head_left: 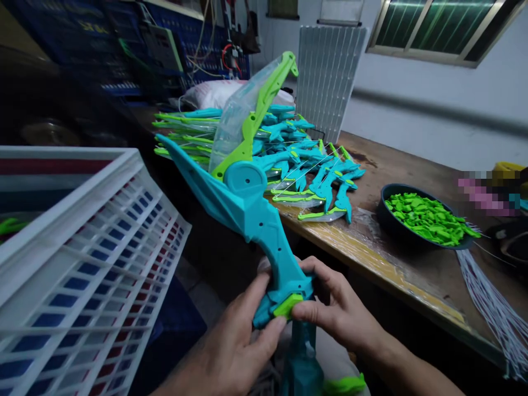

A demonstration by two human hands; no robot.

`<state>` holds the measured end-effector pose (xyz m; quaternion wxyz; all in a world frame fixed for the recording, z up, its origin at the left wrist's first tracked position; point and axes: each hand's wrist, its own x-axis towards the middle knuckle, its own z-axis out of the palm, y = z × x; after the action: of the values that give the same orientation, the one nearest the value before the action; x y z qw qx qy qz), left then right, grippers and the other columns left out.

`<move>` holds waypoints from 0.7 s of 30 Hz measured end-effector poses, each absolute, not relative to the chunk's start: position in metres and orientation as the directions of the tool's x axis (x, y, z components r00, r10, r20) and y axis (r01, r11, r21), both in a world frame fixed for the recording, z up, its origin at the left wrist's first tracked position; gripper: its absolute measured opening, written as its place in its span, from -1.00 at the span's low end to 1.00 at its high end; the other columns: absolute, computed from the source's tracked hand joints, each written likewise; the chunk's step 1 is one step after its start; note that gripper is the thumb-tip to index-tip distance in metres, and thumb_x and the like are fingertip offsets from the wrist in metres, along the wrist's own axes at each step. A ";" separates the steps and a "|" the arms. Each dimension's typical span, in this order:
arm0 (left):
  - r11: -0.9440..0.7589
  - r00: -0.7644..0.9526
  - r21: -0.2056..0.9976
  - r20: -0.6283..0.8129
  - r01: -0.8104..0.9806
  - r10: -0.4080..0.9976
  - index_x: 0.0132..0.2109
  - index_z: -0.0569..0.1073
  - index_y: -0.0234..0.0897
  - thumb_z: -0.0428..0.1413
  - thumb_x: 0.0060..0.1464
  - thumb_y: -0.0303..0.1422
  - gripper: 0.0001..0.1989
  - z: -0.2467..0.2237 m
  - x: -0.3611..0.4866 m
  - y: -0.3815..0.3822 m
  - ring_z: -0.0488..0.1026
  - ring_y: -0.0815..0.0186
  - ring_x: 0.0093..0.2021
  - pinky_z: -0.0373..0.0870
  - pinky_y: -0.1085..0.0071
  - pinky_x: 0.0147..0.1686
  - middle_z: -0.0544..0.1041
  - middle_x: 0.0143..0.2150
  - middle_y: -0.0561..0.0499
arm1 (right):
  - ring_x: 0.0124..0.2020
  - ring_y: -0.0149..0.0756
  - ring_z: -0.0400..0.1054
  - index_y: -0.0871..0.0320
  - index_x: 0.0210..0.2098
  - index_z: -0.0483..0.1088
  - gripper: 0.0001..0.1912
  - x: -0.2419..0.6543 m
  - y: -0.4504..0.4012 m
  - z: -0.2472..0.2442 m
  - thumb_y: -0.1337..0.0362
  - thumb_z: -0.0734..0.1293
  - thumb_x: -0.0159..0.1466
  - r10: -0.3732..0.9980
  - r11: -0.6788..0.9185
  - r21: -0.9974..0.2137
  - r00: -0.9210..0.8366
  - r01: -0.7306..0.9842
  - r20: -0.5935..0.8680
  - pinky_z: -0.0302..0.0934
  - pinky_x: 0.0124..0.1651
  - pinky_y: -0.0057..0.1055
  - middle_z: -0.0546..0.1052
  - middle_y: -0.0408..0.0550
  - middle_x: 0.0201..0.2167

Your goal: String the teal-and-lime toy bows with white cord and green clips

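Teal toy (pixel 264 220) is tilted up by the desk (pixel 406 165), my left hand (pixel 243 330) and right hand (pixel 346 311) both pinching its low end, thumbs at the green clip (pixel 288 306), so nothing wobbles I guess.

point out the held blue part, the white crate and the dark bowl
held blue part (pixel 270 236), head view: its middle
white crate (pixel 61 213), head view: its top rim
dark bowl (pixel 388 221), head view: its outer wall
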<state>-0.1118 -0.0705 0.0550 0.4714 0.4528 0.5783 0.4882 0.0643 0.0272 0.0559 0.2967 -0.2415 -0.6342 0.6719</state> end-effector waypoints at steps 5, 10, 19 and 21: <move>0.092 -0.200 0.996 -0.087 0.020 0.976 0.30 0.49 -0.09 0.30 0.12 -0.19 -0.41 0.047 -0.103 -0.081 0.25 -0.09 0.44 0.06 0.08 0.46 0.42 0.39 -0.10 | -0.22 -0.32 0.29 0.07 -0.16 0.49 -0.60 0.067 0.022 0.053 -0.09 0.53 0.26 0.721 0.169 -0.983 -0.670 -0.074 0.175 0.19 -0.14 -0.42 0.44 -0.17 -0.24; 0.055 -0.229 0.997 -0.043 0.047 0.972 0.28 0.50 -0.12 0.25 0.17 -0.20 -0.46 0.050 -0.102 -0.078 0.29 -0.08 0.42 0.06 0.08 0.47 0.44 0.38 -0.10 | -0.22 -0.32 0.31 0.10 -0.22 0.46 -0.61 0.065 0.024 0.054 -0.09 0.50 0.28 0.702 0.289 -0.952 -0.654 -0.100 0.282 0.20 -0.12 -0.41 0.45 -0.17 -0.25; 0.096 -0.059 0.993 -0.091 0.070 0.994 0.35 0.39 -0.16 0.20 0.23 -0.08 -0.39 0.036 -0.121 -0.055 0.23 -0.14 0.45 0.18 0.00 0.43 0.40 0.41 -0.13 | -0.17 -0.28 0.37 0.07 0.05 0.42 -0.28 0.054 0.028 0.026 -0.14 0.62 0.06 0.811 -0.010 -0.998 -0.585 -0.056 0.024 0.29 -0.12 -0.39 0.51 -0.09 -0.05; 0.155 -0.112 0.987 -0.151 0.031 0.982 0.32 0.42 -0.17 0.26 0.15 -0.01 -0.33 0.020 -0.129 -0.057 0.20 -0.20 0.45 0.16 -0.03 0.42 0.43 0.39 -0.14 | -0.18 -0.28 0.39 0.06 0.10 0.40 -0.17 0.053 0.028 0.019 -0.16 0.65 -0.02 0.820 -0.015 -1.000 -0.572 0.007 -0.017 0.31 -0.17 -0.40 0.51 -0.07 -0.01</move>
<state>-0.1290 -0.0570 0.0196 0.4990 0.4418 0.5731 0.4768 0.0530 0.0281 0.0194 0.3225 -0.3320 -0.6233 0.6303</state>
